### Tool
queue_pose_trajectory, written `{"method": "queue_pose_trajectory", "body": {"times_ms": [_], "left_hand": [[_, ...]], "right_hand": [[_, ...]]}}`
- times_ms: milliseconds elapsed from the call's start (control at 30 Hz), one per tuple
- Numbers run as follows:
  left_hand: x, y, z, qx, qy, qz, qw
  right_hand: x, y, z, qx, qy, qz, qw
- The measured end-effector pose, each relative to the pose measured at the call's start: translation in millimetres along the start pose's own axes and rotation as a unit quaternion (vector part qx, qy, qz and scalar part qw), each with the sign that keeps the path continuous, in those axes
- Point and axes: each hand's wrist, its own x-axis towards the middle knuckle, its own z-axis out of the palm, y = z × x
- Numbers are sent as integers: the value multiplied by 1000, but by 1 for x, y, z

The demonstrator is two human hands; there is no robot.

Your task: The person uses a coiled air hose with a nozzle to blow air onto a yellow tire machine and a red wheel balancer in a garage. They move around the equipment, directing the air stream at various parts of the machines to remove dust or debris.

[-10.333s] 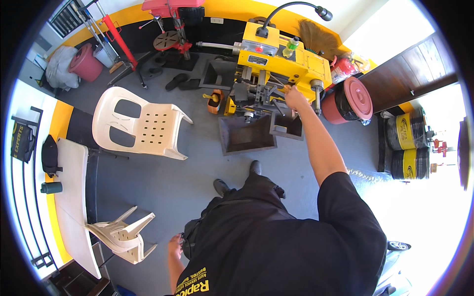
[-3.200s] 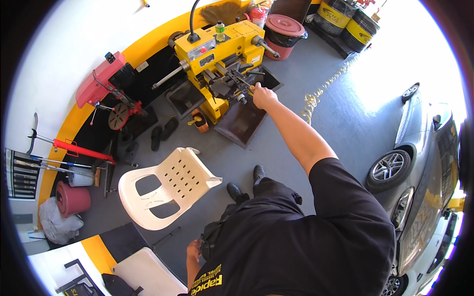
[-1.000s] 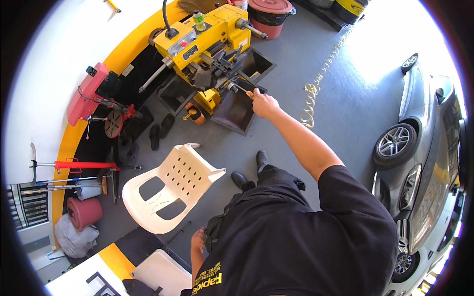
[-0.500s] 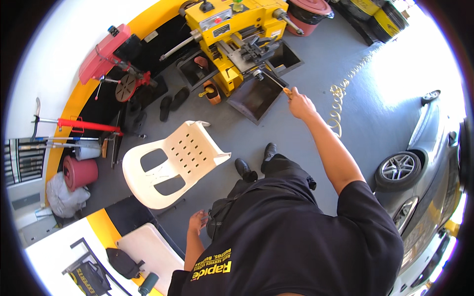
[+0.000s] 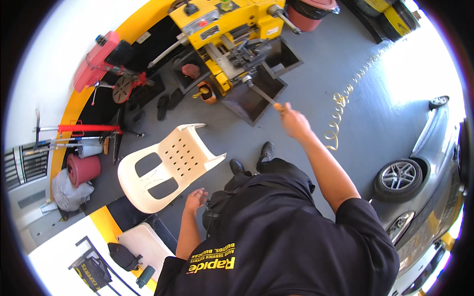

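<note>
My right hand [image 5: 295, 122] reaches forward, closed on the orange handle of a long, narrow metal tool [image 5: 264, 95]; I cannot make out its exact kind. The tool's far end meets or lies just in front of the round metal end [image 5: 247, 80] of a yellow workshop machine [image 5: 217, 29]. Beneath the tool, a dark open metal tray [image 5: 237, 109] sticks out from the machine. My left hand [image 5: 196, 198] is held low beside my body with nothing in it, fingers loosely bent and apart. It is nearest to a cream plastic chair [image 5: 183, 157].
A red drill press [image 5: 98, 59] and a red jack handle [image 5: 89, 128] stand along the left wall. A coiled air hose [image 5: 338, 101] lies on the grey floor. To the right is a grey car [image 5: 434, 163]. A pink bin [image 5: 308, 15] stands behind the machine.
My left hand has risen forward from beside my hip. My right hand, still gripping the orange-handled tool, has come slightly closer to me. The whole view has shifted a little.
</note>
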Motion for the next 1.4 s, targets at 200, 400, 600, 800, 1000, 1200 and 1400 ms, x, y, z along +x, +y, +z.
{"method": "queue_pose_trajectory", "body": {"times_ms": [200, 400, 600, 800, 1000, 1200, 1400], "left_hand": [[-4, 66, 32, 51, -5, 39, 998], [-6, 58, 16, 77, 7, 27, 997], [-10, 20, -15, 102, 15, 24, 994], [-20, 26, -13, 110, 50, 23, 992], [-31, 38, -2, 110, 37, 42, 992], [-31, 26, 3, 70, 13, 70, 995], [-4, -27, -25, 21, 10, 79, 997]], "right_hand": [[14, 23, 15, 46, 11, -3, 999], [19, 34, 5, 72, 19, 1, 997], [31, 37, 5, 112, 44, 29, 992], [42, 42, 14, 113, 50, 37, 992], [39, 32, 21, 90, 43, -3, 995], [47, 33, 25, 103, 74, 22, 992], [27, 15, 35, 51, 89, -27, 994]]}}
